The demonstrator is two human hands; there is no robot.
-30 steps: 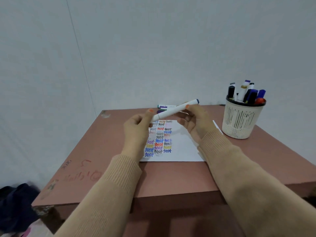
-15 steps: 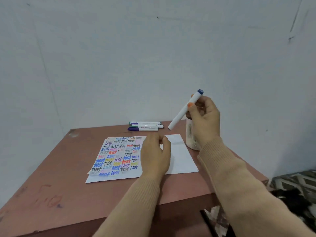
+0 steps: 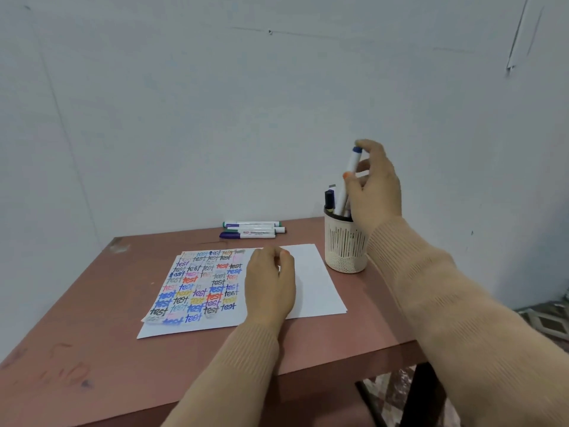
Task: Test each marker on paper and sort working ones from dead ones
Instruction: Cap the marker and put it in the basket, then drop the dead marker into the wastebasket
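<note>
My right hand pinches a white marker with a blue cap, nearly upright, its lower end inside the cream mesh cup among other markers. My left hand rests on the white paper, fingers loosely curled, holding nothing that I can see. The left part of the sheet is filled with the word "test" in many colours. Three capped markers lie side by side on the table behind the paper.
The reddish-brown table stands in a corner of pale walls. Its right edge runs just past the cup, its front edge is near me. A patterned floor shows at lower right.
My right hand carried the blue-capped marker from above the paper to the right and lowered its end into the cup. My left hand let go of the marker and settled on the paper.
</note>
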